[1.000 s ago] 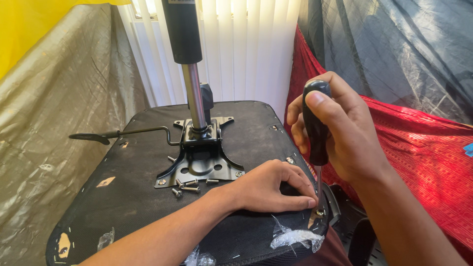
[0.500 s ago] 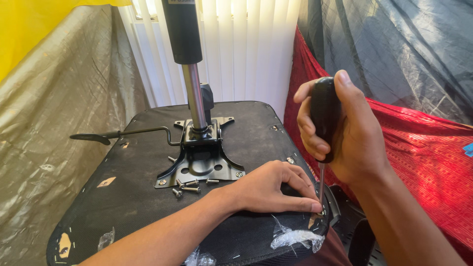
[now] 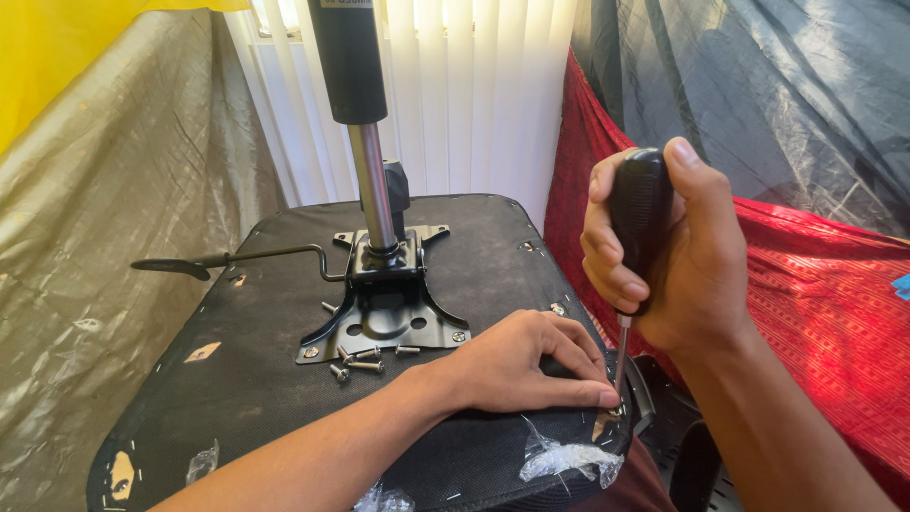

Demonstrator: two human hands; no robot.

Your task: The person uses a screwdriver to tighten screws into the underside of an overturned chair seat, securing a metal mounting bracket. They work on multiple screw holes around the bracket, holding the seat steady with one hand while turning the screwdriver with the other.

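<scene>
Black cloth covers the underside of a big chair seat [image 3: 275,379] that lies upside down and fills the middle of the view. A grey sheet [image 3: 104,256] hangs on the left, a red cloth [image 3: 815,313] lies on the right, and white blinds [image 3: 474,95] stand behind. A black metal plate [image 3: 384,318] sits in the middle of the seat. A shiny post [image 3: 372,185] with a black tube on top stands straight up out of the plate. A thin bent lever [image 3: 237,258] sticks out from the plate to the left.

The right hand [image 3: 678,261] is up by the right edge of the seat. Its fingers are wrapped tight around the black handle of a screwdriver [image 3: 637,228], with the thumb on top. The screwdriver points straight down. Its thin metal tip touches the seat edge, right at a small screw spot there.

The left hand [image 3: 526,365] lies flat on the seat near that edge. Its fingers [image 3: 578,389] are pinched together right at the tip of the screwdriver. What they pinch is too small to tell.

Some clear plastic [image 3: 569,460] is stuck to the seat edge just below the left hand. A few loose screws [image 3: 365,358] lie on the seat just in front of the plate, near the left wrist.
</scene>
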